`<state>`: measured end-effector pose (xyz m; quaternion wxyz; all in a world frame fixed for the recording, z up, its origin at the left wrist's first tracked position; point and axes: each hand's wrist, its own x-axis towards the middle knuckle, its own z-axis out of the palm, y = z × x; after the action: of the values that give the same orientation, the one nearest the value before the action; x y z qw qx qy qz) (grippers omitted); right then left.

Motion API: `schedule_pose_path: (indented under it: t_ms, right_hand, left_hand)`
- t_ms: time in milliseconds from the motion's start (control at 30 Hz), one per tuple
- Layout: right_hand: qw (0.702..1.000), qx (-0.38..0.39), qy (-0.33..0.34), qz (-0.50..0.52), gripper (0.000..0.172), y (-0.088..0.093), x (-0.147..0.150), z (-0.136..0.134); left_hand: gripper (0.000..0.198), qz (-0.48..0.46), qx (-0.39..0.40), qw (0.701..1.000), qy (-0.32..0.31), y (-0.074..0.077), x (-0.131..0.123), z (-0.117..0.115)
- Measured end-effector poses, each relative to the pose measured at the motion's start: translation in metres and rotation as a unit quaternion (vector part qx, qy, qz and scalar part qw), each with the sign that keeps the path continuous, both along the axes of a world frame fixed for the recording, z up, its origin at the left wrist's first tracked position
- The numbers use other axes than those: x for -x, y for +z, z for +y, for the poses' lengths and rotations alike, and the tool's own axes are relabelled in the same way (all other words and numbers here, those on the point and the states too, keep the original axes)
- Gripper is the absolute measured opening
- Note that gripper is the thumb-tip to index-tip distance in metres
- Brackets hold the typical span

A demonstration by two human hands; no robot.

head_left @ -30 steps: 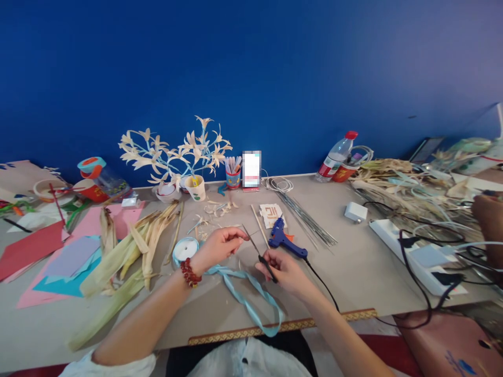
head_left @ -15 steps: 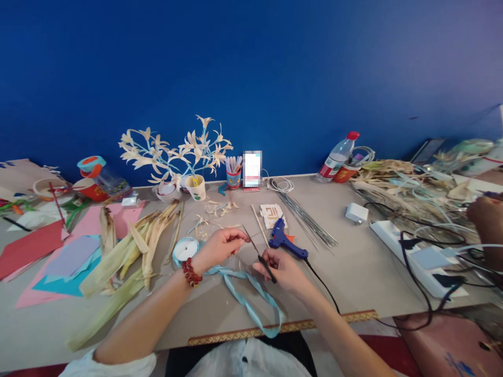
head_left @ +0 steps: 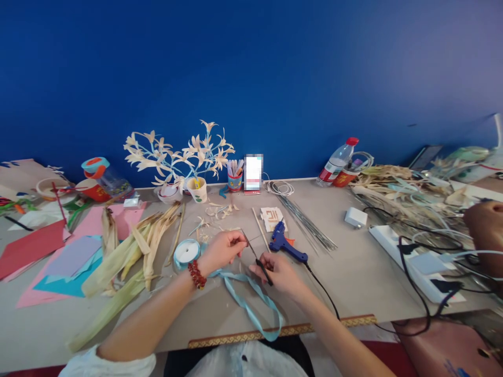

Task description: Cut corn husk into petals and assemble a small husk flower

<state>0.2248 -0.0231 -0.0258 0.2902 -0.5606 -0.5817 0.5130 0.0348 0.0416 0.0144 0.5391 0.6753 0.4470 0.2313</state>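
My left hand (head_left: 223, 249), with a red bead bracelet at the wrist, pinches something thin that is too small to make out, close to the blade tips of a pair of black scissors (head_left: 264, 269). The scissors are held in my right hand (head_left: 277, 272), blades pointing up and left. Beneath both hands a light blue ribbon (head_left: 239, 301) loops over the table, near its white spool (head_left: 186, 252) left of my left hand. Just beyond my right hand lies a blue glue gun (head_left: 288, 246), beside a white card (head_left: 272, 219) and a thin stick.
Corn husks (head_left: 151, 246) and coloured paper (head_left: 70, 259) lie left. Husk flowers stand in a cup (head_left: 197, 191) at the back. Metal wires (head_left: 308, 222), a bottle (head_left: 336, 165) and a power strip (head_left: 412, 264) are to the right, with another person's hand (head_left: 485, 230) at the edge.
The view has shifted slightly. My hands stay close together in nearly the same pose, with the scissors moved a little. The other person's hand at the right edge has moved further into view.
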Motion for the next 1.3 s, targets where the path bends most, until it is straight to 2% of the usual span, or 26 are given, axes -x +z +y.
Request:
schedule_pose_path:
  t_ms: [167, 300, 433, 700, 1000, 1100, 1300]
  right_hand:
    - [0.999, 0.043, 0.006, -0.012, 0.042, -0.001, 0.002, 0.005]
    - [0.997, 0.076, 0.018, -0.025, 0.043, 0.005, 0.001, 0.012]
    - [0.993, 0.101, 0.012, -0.059, 0.046, 0.012, 0.0, 0.019]
    - [0.98, 0.19, 0.029, -0.05, 0.047, 0.021, 0.001, 0.03]
    - [0.964, 0.258, 0.068, -0.017, 0.049, 0.02, 0.004, 0.033]
    - [0.959, 0.274, 0.061, -0.028, 0.048, 0.019, 0.005, 0.036]
    - [0.96, 0.27, 0.029, -0.069, 0.036, 0.018, 0.01, 0.041]
  left_hand:
    - [0.022, 0.025, 0.016, 1.0, -0.001, -0.001, -0.005, -0.002]
    - [0.019, 0.025, 0.038, 0.999, 0.005, -0.003, -0.008, 0.001]
    - [0.016, 0.023, 0.069, 0.997, 0.008, -0.012, -0.012, 0.011]
    - [0.015, 0.025, 0.129, 0.991, 0.02, -0.031, -0.015, 0.022]
    - [0.008, 0.025, 0.145, 0.989, 0.032, -0.029, -0.006, 0.017]
    - [0.008, 0.023, 0.151, 0.988, 0.036, -0.03, -0.007, 0.018]
    - [0.013, 0.02, 0.179, 0.983, 0.04, -0.031, -0.009, 0.024]
